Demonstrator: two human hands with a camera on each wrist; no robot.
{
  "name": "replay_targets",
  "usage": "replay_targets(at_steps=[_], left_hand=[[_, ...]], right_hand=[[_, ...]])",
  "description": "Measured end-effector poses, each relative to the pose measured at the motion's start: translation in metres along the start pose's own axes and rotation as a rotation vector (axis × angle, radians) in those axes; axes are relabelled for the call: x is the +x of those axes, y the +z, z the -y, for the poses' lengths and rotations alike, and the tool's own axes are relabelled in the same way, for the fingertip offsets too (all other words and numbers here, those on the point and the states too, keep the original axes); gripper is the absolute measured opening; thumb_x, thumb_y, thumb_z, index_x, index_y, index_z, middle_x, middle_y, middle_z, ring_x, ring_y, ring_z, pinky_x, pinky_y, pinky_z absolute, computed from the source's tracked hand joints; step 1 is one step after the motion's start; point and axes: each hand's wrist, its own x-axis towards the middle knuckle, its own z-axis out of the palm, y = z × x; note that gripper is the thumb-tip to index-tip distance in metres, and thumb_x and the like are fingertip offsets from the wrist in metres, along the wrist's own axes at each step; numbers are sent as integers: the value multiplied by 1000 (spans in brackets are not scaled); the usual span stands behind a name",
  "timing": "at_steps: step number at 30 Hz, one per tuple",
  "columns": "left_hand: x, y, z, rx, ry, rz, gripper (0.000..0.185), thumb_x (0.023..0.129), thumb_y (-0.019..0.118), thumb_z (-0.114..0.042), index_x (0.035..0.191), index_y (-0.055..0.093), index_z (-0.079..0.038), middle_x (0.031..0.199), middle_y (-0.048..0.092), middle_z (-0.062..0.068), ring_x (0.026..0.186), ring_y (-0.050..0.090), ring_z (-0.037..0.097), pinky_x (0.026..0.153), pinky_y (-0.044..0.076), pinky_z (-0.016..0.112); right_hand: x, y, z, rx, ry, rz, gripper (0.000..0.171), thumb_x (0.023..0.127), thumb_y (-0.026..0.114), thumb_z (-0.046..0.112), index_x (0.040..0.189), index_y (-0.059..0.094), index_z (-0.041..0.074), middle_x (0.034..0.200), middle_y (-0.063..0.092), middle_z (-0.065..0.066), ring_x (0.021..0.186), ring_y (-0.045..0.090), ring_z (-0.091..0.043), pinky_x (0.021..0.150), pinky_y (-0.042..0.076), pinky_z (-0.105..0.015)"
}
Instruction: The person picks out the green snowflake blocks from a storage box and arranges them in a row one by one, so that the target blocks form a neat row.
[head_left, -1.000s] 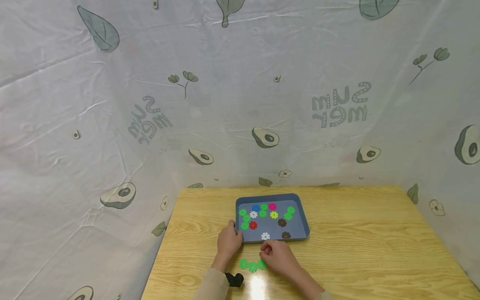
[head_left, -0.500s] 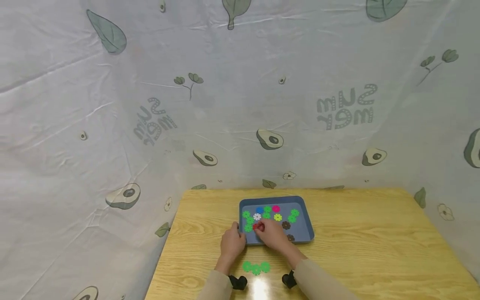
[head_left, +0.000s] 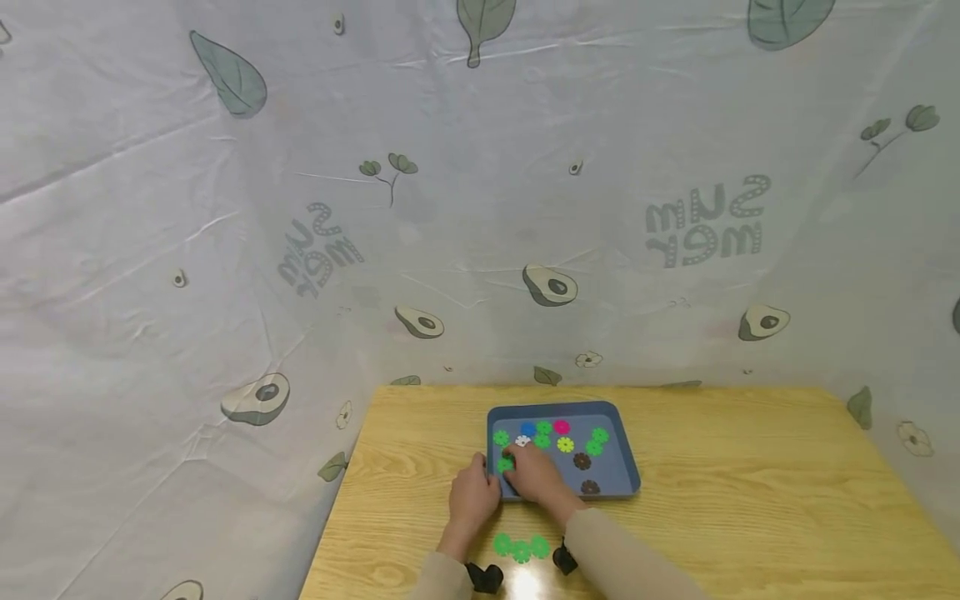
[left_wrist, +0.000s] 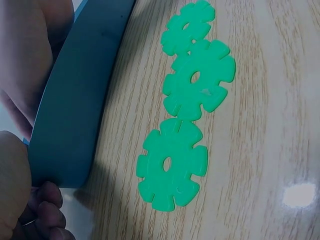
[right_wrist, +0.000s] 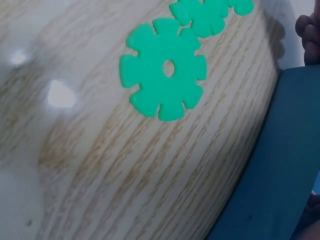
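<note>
My left hand (head_left: 474,498) grips the front left corner of a grey-blue tray (head_left: 628,471); in the left wrist view its curled fingers (left_wrist: 50,215) sit at the tray wall (left_wrist: 75,105). Inside the tray, at the left, my right hand (head_left: 538,477) has thumb and forefinger around a green snowflake disc (head_left: 505,465) of a linked green group. The palm and the red disc's earlier spot are covered by this hand. In front of the tray lies a linked row of three green snowflake discs (head_left: 522,552), seen close up as toothed green discs (left_wrist: 172,145).
The tray also holds a blue disc (head_left: 528,428), a white disc (head_left: 523,441), a pink disc (head_left: 562,427), a yellow disc (head_left: 566,445), two brown discs (head_left: 582,461) and more green ones (head_left: 594,447). A patterned curtain (head_left: 450,208) hangs behind the wooden table (head_left: 750,483).
My right hand has moved from the tray's front edge into the tray, first to the red disc, then left to the green ones. My left hand stays at the tray corner.
</note>
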Motion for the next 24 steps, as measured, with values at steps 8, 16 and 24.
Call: replay_targets(at_steps=[8,16,24], left_hand=[[0,1,-3,3,-9,-11,17,90,67,-6,105,63,-2,72,63,12,56,57,23,49,43,41],[-1,1,-1,14,-13,-12,17,89,67,-5,105,63,-1,70,61,11,55,55,22,48,42,40],[0,2,0,-1,-24,7,19,91,67,-6,109,64,0,74,63,11,57,57,22,50,45,41]], right_hand=[[7,4,-5,-14,25,31,24,92,78,15,113,70,4,102,68,-10,99,67,-32,84,54,-47],[13,2,2,-45,79,62,24,90,79,15,104,66,1,109,57,-16,91,65,-31,83,54,-47],[14,5,0,-62,88,52,25,89,80,14,103,67,-1,111,54,-20,88,64,-33,83,54,-48]])
